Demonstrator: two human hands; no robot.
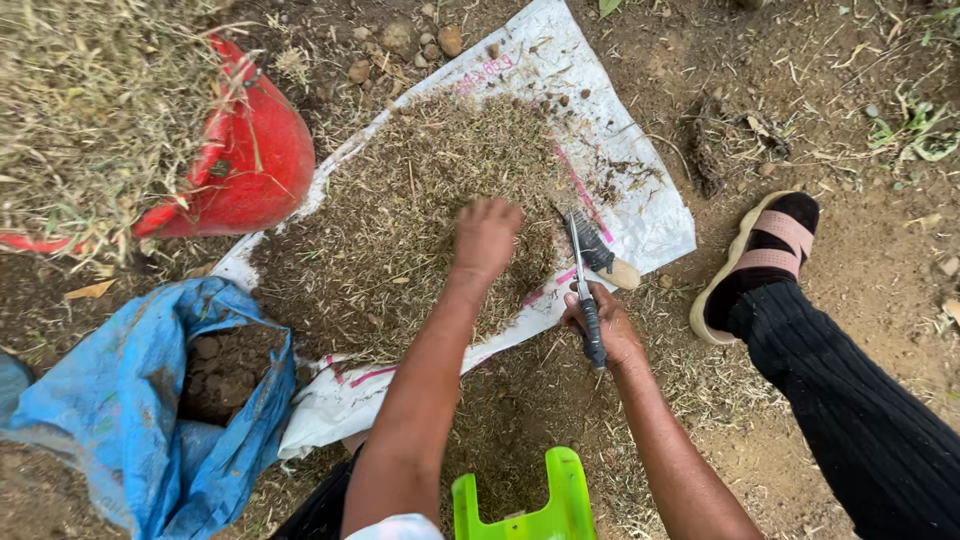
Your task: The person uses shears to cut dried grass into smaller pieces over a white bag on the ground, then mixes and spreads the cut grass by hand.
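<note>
I see my left hand [487, 235] pressed knuckles-up into the pile of chopped dry grass [430, 210], fingers curled down into the chaff; whether they clutch a tuft or just rest there I cannot tell, since the fingertips are buried. The pile lies spread across a white woven sack [640, 210] laid flat on the bare soil, in the middle of the scene.

My right hand [605, 325] is clenched around the dark handle of a pair of shears [585, 280], at the near right edge of the sack. The blades point away from me and look closed together, their tips just beside the pile's right edge.

To the far left, a red basin [255, 165] lies tipped on its side with long dry grass spilling over it. Near left, a blue sack [120, 400] stands open with dark soil clods inside. A green plastic stool [525, 500] sits nearest me, and a sandalled foot [765, 255] rests on the right.
</note>
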